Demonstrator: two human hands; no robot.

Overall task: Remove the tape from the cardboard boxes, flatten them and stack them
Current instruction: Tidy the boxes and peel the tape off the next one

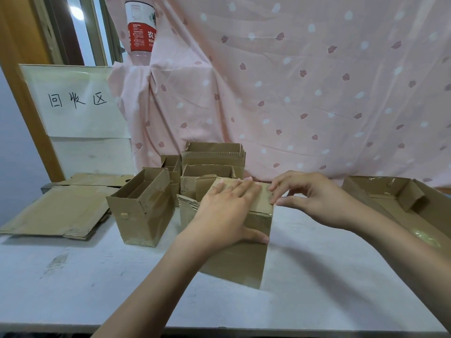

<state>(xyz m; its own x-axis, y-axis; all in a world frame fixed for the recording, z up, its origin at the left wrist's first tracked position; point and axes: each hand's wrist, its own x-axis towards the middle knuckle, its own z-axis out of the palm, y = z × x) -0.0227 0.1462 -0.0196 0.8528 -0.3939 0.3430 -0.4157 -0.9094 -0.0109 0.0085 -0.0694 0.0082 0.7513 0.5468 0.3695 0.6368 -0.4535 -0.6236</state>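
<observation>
A sealed cardboard box [244, 240] stands on the white table [97, 276], steadied under the flat, straight-fingered left hand [227, 211], while the right hand [314, 198] pinches at tape [264, 191] on its top edge, best peeled slowly away from the pinch.

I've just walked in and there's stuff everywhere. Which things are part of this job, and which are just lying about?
Job: the taped box under the left hand, its tape picked at by the right hand; open boxes; flat stack.
Lying about: bottle, pink cloth, sign, table.
</observation>
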